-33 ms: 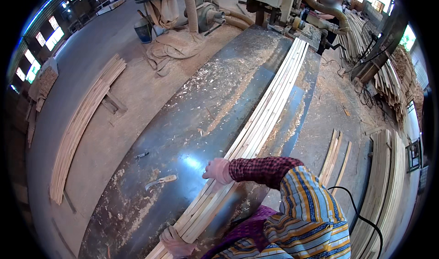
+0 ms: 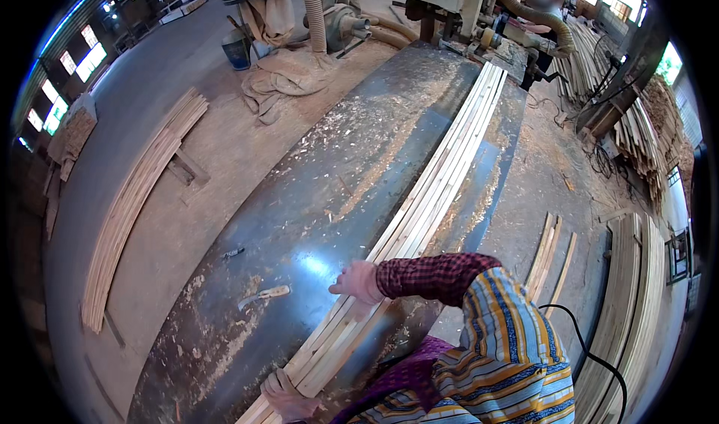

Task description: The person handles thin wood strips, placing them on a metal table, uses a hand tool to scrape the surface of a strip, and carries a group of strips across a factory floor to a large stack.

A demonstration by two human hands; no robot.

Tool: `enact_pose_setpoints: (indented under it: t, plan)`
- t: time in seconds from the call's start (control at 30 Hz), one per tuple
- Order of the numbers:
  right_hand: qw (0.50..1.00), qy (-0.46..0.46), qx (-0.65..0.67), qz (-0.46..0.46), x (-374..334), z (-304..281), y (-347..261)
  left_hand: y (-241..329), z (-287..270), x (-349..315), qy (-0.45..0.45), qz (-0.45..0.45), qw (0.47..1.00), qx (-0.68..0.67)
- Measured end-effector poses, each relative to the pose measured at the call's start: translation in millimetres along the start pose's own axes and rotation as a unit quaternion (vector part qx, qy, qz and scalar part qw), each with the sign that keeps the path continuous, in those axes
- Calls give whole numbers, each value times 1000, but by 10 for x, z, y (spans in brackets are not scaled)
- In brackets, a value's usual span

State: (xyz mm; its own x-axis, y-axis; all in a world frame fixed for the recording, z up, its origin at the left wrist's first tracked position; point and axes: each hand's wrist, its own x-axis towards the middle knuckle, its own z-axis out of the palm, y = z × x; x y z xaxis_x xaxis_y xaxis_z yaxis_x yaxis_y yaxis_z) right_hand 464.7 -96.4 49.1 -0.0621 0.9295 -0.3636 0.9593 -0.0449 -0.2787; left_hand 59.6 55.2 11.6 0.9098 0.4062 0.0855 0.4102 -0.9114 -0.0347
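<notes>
A bundle of long, pale wooden strips lies lengthwise on a dark metal table, running from near me toward the machine at the far end. My left hand is wrapped over the strips near their close end, fingers bent around the left edge. Farther along, my right hand reaches across the bundle from the right, its fingers closed over the left side. Left of the right hand lies a knife with a pale wooden handle and a curved blade. A small dark object sits beyond it.
Wood shavings are scattered over the table. A woodworking machine with hoses stands at the far end, a person behind it. Wooden strips are stacked on the left and right. A black cable loops at the right. A dark bucket stands far left.
The fingers of my right hand have moved very slightly leftward over the strips. My left hand and the bundle look the same.
</notes>
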Motion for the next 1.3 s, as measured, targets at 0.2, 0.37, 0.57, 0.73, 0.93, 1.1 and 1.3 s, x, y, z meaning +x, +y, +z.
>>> enact_pose_setpoints:
  t: [0.2,0.37,0.57,0.73,0.93,1.1,1.3]
  plan:
    - [983,-84,-159,-43,-182,-51,-229,56,-182,156,-85,-56,994,-29]
    - [985,-83,-153,-1,-297,-105,-381,197,-332,157,-135,-84,987,21]
    - [966,161,-200,1,-709,268,-575,530,-411,-181,63,-92,992,52]
    - [860,470,-192,-37,-775,978,-549,758,-96,-848,225,-321,886,-249]
    - [855,485,-171,-60,-885,1006,-549,616,35,-715,151,-531,272,-788]
    - [891,425,-137,-80,-902,824,-622,576,113,-393,218,-477,220,-822]
    - [938,311,41,-151,-1214,156,-635,915,240,-466,412,-514,156,-736]
